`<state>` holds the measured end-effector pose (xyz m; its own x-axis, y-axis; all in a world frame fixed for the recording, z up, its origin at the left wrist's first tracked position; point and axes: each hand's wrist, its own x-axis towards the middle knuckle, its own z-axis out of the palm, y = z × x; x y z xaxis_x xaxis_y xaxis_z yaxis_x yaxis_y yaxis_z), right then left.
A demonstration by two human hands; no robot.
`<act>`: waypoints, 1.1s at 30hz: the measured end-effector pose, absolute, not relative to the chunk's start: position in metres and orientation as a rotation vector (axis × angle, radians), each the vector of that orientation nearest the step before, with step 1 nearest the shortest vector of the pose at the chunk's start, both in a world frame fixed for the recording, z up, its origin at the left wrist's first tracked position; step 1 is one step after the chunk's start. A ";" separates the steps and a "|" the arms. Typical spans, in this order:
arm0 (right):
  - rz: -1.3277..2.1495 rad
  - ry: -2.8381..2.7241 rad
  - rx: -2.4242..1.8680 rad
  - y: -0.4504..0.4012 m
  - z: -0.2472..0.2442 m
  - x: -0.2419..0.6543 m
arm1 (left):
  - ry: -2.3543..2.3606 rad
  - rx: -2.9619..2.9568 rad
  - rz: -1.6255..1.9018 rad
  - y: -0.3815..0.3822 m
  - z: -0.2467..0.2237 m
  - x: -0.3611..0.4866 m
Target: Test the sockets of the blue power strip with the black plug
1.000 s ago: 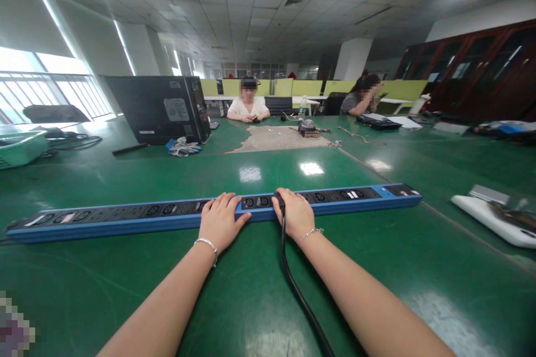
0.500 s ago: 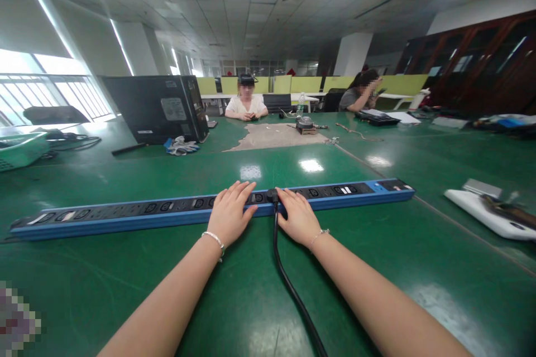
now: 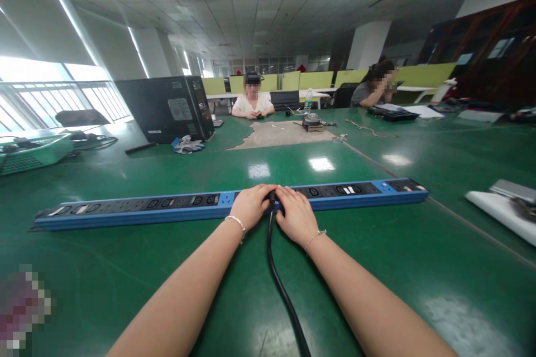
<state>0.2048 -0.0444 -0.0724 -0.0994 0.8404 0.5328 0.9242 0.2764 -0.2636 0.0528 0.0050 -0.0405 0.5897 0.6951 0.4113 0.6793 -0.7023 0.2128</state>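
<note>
A long blue and black power strip (image 3: pixel 138 218) with rows of sockets lies across the green table. The black plug (image 3: pixel 272 198) of a power cord (image 3: pixel 281 287) sits at one of its middle sockets, mostly covered by my fingers. My left hand (image 3: pixel 252 205) is closed on the plug from the left, thumb and fingers curved around it. From the right, my right hand (image 3: pixel 297 216) closes on the same plug, its fingers laid over the strip. How deep the plug sits is hidden. The cord runs down toward me between my forearms.
Behind the strip stand a black computer case (image 3: pixel 165 109), gloves (image 3: pixel 187 145) and a round metal device (image 3: pixel 312 121). A green basket (image 3: pixel 37 159) is at left, a white object (image 3: pixel 502 215) at right. Two people sit across the table (image 3: pixel 167 279).
My left hand has slid right along the strip to the plug and closed on it. My right hand stays at the plug. The view has shifted slightly.
</note>
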 end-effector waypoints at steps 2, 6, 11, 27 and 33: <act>-0.162 -1.924 -1.586 -0.043 -0.072 0.205 | 1.294 2.710 0.795 0.004 -0.043 0.057; -0.138 -1.900 -1.570 -0.042 -0.071 0.206 | 1.397 2.651 0.841 0.003 -0.043 0.061; -0.143 -1.878 -1.568 -0.041 -0.071 0.205 | 1.441 2.632 0.818 -0.001 -0.039 0.064; -0.156 -1.875 -1.565 -0.042 -0.068 0.203 | 1.440 2.607 0.794 -0.003 -0.037 0.066; -0.120 -1.854 -1.555 -0.041 -0.068 0.205 | 1.428 2.588 0.829 -0.002 -0.041 0.066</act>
<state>0.2050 -0.0409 -0.0676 -0.0308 0.8285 0.5591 0.8935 0.2736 -0.3562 0.0661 -0.0022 -0.0409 0.4220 0.8027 0.4214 0.7638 -0.5652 0.3118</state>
